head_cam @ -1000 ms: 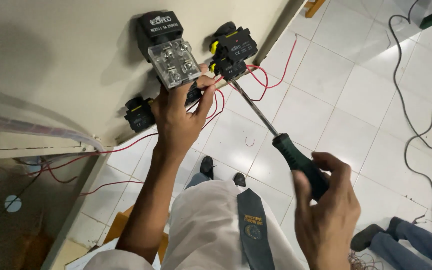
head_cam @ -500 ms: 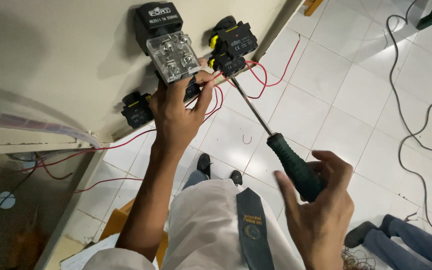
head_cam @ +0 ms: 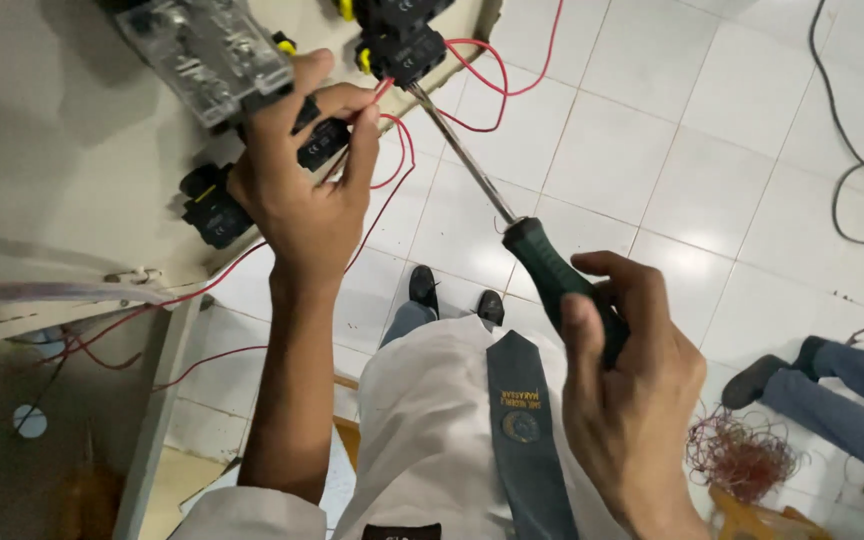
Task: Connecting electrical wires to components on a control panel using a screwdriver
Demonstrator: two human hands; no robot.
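Right hand [head_cam: 632, 390] gripping screwdriver [head_cam: 552, 275] handle, fingers closed round it, shaft slanting up to black block [head_cam: 402, 45] at desk [head_cam: 62, 150] edge. Left hand [head_cam: 302, 190] pinching red wire [head_cam: 392, 150] beside second black block [head_cam: 322, 140], under clear cover [head_cam: 207, 55].

bright, even indoor light, soft shadows on the panel [head_cam: 62, 170], slight wide-angle bending at edges.

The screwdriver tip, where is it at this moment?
In the head view, the screwdriver tip sits top centre, against the black terminal block on the board, just right of the left hand; the right hand grips the handle.
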